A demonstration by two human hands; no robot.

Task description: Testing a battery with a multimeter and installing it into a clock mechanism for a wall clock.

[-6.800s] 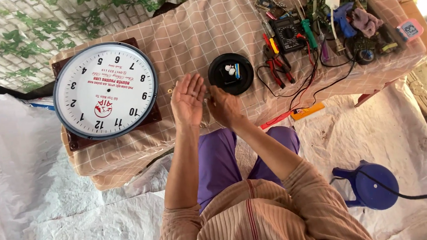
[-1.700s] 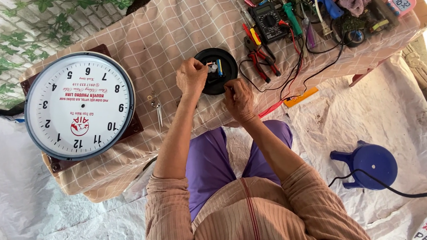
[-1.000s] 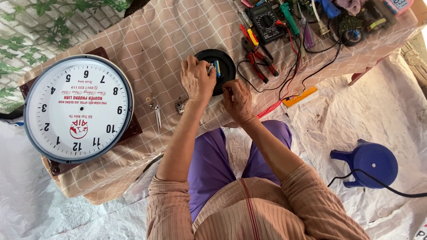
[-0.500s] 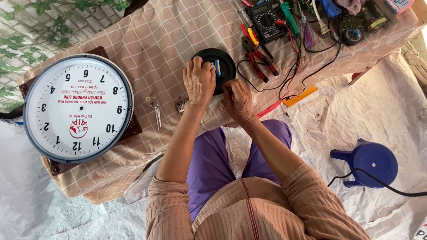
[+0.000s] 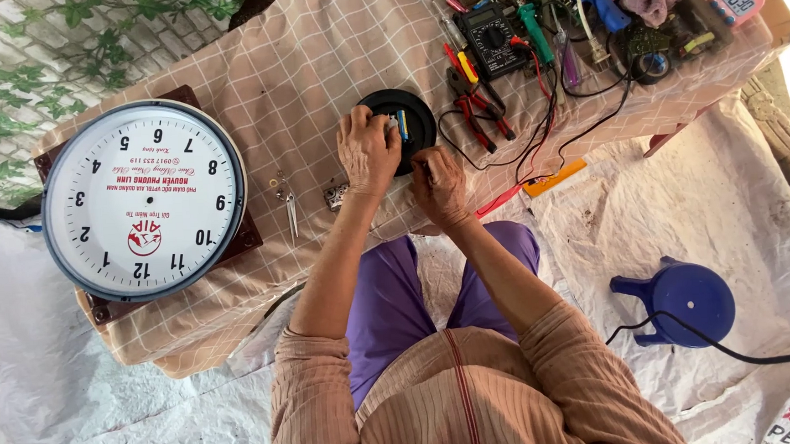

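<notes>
A low table covered with a beige checked cloth carries everything. On it lie a big white wall clock on a brown board at the left, small tweezers, a round black dish near the middle, and red pliers, a multimeter, wires and a pink clock towards the right.

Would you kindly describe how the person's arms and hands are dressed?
Both hands, left and right, are bare, without gloves. The forearms are bare too; the sleeves of a light brownish, thin-striped shirt are pushed up near the elbows.
</notes>
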